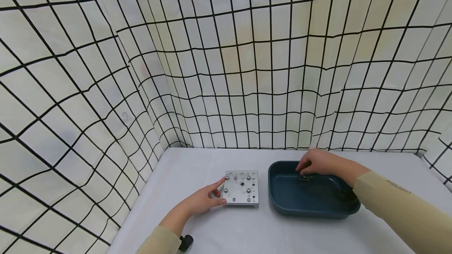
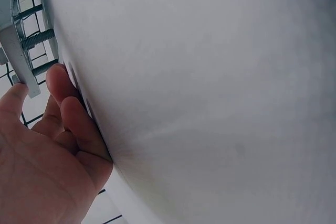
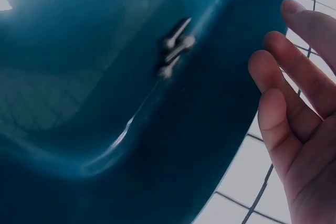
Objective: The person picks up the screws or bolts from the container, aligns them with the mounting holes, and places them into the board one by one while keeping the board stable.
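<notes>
A silver metal plate (image 1: 241, 189) with several screws and holes lies on the white table. My left hand (image 1: 204, 199) touches its left side, the forefinger stretched to the far corner and the thumb at the near one. Threaded screw shanks (image 2: 38, 39) stick out below the plate in the left wrist view. My right hand (image 1: 319, 161) hangs over the far rim of a dark blue tray (image 1: 305, 203), fingers loosely bent with nothing between them. Below it, a few small screws (image 3: 176, 48) lie together on the tray floor by the wall.
The tray stands to the right of the plate, with a strip of white table (image 1: 263, 222) between and in front of them. White walls (image 1: 233, 89) with a black grid rise behind and at the left. A black cylindrical object (image 1: 186, 242) shows beside my left wrist.
</notes>
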Available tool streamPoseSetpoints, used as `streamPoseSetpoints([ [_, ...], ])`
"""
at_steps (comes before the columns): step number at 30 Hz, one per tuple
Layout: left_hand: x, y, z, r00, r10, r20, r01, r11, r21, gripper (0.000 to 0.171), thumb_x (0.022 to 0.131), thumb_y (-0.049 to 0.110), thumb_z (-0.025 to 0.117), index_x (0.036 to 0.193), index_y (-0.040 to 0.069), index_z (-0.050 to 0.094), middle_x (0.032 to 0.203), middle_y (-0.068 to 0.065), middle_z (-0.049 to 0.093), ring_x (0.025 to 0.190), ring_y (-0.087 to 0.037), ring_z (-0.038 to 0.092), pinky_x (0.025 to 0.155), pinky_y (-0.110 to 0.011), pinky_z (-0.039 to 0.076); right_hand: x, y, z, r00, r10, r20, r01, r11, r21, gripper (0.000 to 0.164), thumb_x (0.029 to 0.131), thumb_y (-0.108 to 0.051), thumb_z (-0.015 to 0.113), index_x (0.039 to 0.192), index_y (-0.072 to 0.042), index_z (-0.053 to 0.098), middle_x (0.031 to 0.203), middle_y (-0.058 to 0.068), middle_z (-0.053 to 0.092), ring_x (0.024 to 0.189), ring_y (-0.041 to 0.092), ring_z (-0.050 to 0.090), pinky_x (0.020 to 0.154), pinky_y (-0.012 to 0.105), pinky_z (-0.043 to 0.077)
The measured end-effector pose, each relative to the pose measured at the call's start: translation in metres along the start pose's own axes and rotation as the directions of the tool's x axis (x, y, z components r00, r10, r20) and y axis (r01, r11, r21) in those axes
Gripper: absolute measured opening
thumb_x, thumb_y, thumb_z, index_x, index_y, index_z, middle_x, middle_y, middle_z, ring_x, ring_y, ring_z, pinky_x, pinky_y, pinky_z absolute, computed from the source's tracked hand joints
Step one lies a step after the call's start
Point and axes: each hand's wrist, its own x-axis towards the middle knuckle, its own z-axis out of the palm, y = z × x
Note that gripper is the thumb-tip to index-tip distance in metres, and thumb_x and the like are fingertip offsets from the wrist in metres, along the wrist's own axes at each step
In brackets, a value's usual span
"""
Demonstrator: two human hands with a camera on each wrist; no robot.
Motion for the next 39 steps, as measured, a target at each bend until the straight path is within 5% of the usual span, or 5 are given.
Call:
streamPoseSetpoints([
  [15,0.002,-0.003,0.000,1.000,0.006,0.005,-0.006,1.000,0.022,0.083,0.086,0.048,0.074,0.156,0.032,0.032,0.109,0.000,0.055,0.078,-0.017,0.051,0.068,-0.035,0.041,-0.003,0.011,0.016,0.990,0.101,0.095,-0.089,0.988,-0.127,0.009,0.087,-0.015,0.076,0.096,-0.015,0.076,0.090,-0.009,0.067,0.081,0.007,0.061,0.075,0.033,0.052],
  [28,0.004,-0.006,0.000,1.000,0.016,0.020,-0.015,1.000,-0.017,0.084,0.086,0.047,0.074,0.156,0.028,0.033,0.107,-0.001,0.054,0.076,-0.017,0.052,0.067,-0.033,0.044,-0.002,0.014,0.026,0.991,0.086,0.100,-0.063,0.975,-0.213,0.013,0.085,-0.012,0.077,0.097,-0.010,0.076,0.092,-0.004,0.070,0.083,0.014,0.065,0.076,0.037,0.053],
  [39,0.003,-0.006,0.000,1.000,0.014,0.016,-0.013,1.000,-0.012,0.083,0.086,0.047,0.074,0.156,0.030,0.033,0.108,0.000,0.053,0.076,-0.017,0.052,0.067,-0.033,0.043,0.000,0.010,0.031,0.994,0.037,0.108,-0.011,0.974,-0.225,0.009,0.085,-0.012,0.077,0.085,-0.016,0.069,0.079,-0.010,0.059,0.068,0.007,0.052,0.064,0.031,0.046],
])
